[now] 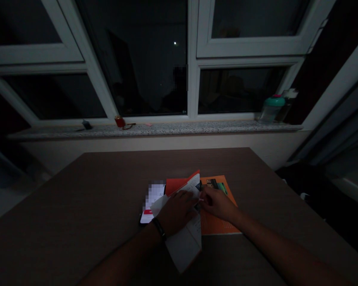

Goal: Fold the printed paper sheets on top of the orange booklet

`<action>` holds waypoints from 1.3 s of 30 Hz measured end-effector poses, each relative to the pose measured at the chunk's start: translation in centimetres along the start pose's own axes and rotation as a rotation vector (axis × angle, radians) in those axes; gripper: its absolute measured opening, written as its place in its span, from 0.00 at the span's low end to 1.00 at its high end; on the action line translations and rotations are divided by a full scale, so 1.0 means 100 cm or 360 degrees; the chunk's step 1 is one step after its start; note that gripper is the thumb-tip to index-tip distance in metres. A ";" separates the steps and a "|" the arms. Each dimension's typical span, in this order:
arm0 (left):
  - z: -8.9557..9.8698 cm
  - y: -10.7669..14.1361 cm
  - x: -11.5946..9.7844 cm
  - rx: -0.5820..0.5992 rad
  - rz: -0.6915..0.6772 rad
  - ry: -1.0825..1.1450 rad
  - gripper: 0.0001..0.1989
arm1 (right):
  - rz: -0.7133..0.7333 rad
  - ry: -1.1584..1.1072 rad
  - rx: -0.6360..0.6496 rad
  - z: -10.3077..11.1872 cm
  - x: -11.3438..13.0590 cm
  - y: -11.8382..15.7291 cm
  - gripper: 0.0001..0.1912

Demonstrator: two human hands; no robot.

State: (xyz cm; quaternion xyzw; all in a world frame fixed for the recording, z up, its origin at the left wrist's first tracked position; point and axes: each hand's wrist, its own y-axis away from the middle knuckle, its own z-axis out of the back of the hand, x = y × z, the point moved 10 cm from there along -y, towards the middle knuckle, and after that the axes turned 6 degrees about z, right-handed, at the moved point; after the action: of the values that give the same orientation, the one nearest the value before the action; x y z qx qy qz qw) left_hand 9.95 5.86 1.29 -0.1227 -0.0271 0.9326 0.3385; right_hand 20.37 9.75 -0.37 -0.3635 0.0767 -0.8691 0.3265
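My left hand (177, 210), with a black band on its wrist, lies across a folded white-and-red paper leaflet (183, 248) and grips it. My right hand (216, 204) meets the leaflet's upper right edge, its fingertips pinched on the paper. Beneath the leaflet and my right hand lies an orange booklet (219, 222). To the left of my left hand, a blurred white-and-red item (152, 202) sits on a dark backing; it may be a phone. All of these rest on a brown table (77, 206).
Behind the table runs a speckled stone window sill (155, 129). A plastic bottle with a teal lid (271, 109) stands at its right, and a small red object (119, 121) at its left. Dark curtains (331, 135) hang at the right.
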 end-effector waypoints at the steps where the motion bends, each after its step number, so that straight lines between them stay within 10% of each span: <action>1: 0.001 0.000 -0.001 0.0011 -0.0009 0.0009 0.16 | 0.0029 0.0011 0.0038 -0.001 0.004 0.000 0.06; 39: 0.002 -0.001 -0.002 -0.0061 -0.0100 0.0152 0.20 | 0.0074 0.0157 -0.0057 0.001 0.001 -0.008 0.08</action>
State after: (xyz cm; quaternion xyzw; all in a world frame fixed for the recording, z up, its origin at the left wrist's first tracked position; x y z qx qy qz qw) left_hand 10.11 5.85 1.58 -0.1728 -0.0327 0.9138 0.3661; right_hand 19.95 10.35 0.06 -0.3240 0.1168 -0.8767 0.3359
